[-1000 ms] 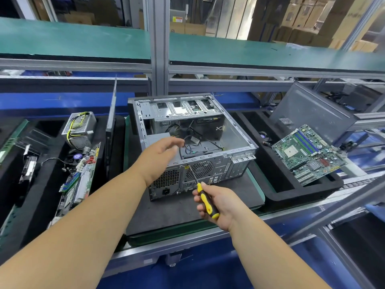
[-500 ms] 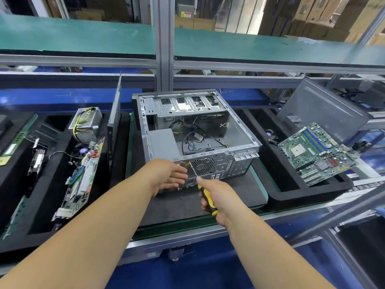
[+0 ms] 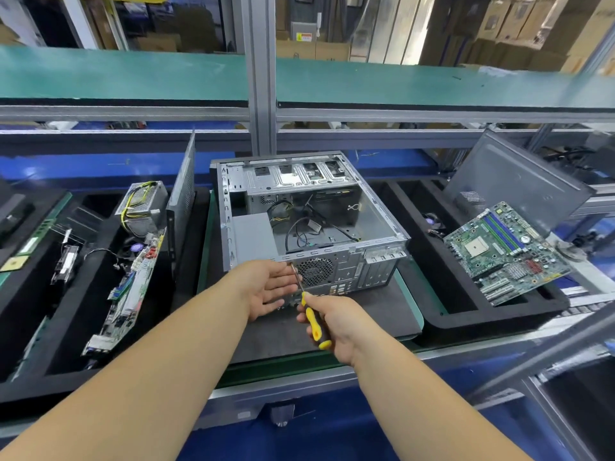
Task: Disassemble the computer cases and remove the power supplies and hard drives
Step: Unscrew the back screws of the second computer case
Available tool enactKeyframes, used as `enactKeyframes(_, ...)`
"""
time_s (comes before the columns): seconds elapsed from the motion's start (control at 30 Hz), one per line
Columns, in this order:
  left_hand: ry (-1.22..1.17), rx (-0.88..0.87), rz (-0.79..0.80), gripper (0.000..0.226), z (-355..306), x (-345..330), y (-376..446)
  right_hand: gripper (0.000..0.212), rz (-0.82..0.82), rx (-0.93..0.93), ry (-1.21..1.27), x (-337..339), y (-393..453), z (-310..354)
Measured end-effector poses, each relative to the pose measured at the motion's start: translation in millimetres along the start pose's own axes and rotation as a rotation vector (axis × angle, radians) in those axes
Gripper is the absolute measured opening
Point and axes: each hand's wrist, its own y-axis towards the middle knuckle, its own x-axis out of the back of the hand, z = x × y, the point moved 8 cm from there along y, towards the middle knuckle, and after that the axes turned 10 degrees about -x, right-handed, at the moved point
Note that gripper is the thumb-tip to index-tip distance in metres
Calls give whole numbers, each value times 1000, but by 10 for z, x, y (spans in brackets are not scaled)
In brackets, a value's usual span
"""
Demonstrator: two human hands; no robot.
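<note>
Trays of boards (image 3: 506, 247) flank the case (image 3: 309, 221); right hand (image 3: 336, 322) grips a screwdriver (image 3: 312, 319) (tip at the rear), left hand (image 3: 269, 289) now opened flat from curled.

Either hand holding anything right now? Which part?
Right hand grips the screwdriver by its yellow handle. Left hand is open beside the shaft, holding nothing.

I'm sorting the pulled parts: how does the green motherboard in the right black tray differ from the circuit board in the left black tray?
The green motherboard in the right tray lies almost flat, face up, showing its socket and blue slots. The circuit board in the left tray stands on edge, leaning, so mostly its edge and connectors show. The right one lies beside a grey side panel; the left one lies below a silver power supply. Both rest in black foam trays.
</note>
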Motion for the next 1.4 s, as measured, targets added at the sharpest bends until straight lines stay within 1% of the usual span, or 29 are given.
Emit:
enactKeyframes(0.07,-57,-5,-41,21,38,-51,10,21,-16,34,-6,-10,21,11)
enactKeyframes(0.13,-123,-18,-82,19,63,-89,21,19,-63,74,-49,3,39,31)
enactKeyframes(0.23,-226,-38,-133,22,88,-131,49,22,-119,135,-111,10,41,64)
enactKeyframes(0.33,-278,-61,-158,24,105,-168,63,25,-167,174,-173,8,8,90)
enactKeyframes(0.5,-293,-120,-203,12,121,-178,85,34,-220,188,-262,23,12,106)
enactKeyframes(0.6,-303,-146,-228,11,126,-162,105,31,-133,150,-257,-20,28,71)
enactKeyframes(0.67,-296,-151,-229,13,123,-151,106,24,-18,95,-116,-63,33,16)
enactKeyframes(0.73,-294,-143,-229,10,139,-133,101,27,100,33,7,-101,28,-47)
enactKeyframes(0.77,-300,-141,-225,10,147,-128,101,31,139,11,25,-111,23,-77)
enactKeyframes(0.83,-305,-136,-213,14,166,-123,103,35,180,-7,30,-109,17,-123)
enactKeyframes(0.93,-301,-152,-188,18,169,-132,124,29,192,17,99,-100,1,-117)
enactKeyframes(1.1,-338,-157,-157,15,150,-145,138,18,159,67,112,-106,48,-92)
enactKeyframes(1.2,-303,-134,-162,9,167,-135,124,14,93,92,37,-82,102,-106)
enactKeyframes(1.3,-276,-116,-178,5,188,-129,118,18,-27,159,-139,-20,99,-72)
enactKeyframes(1.4,-267,-150,-189,10,172,-126,143,30,-103,212,-227,1,73,-26)
